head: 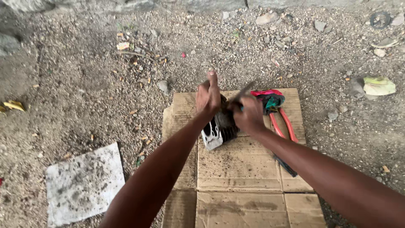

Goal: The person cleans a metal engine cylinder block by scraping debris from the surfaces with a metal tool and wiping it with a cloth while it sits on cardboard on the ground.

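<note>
Head view. The left hand rested on top of a finned metal engine cylinder, fingers pressed together and curled over its upper edge, one finger pointing away toward the far ground. The right hand was closed around a thin dark tool, fingers wrapped tight on its handle, with the tip angled up and to the far right above the cylinder. The tool's kind could not be determined; it was blurred.

The cylinder sat on the far left part of a flattened cardboard sheet laid on gravel ground. It stood tilted, its pale flat face turned toward the near left.

Judgement on the step in hand: the work appeared to be scraping or prying at the cylinder's top. To do it well, the left hand needed a firm downward hold so the part could not rock on the soft cardboard, and its fingers should stay clear of the tool's line. Short, controlled strokes would suit better than force, since a slip could score the face or strike the holding hand.

Condition of the cylinder: dark cooling fins along the side, blackened with grime; the flat face light grey with dark openings in it. Its far side was hidden by both hands.

Also noted: red-handled pliers just right of the right hand, a crumpled red and green cloth at their far end, and a dirty white sheet on the ground at near left.
</note>
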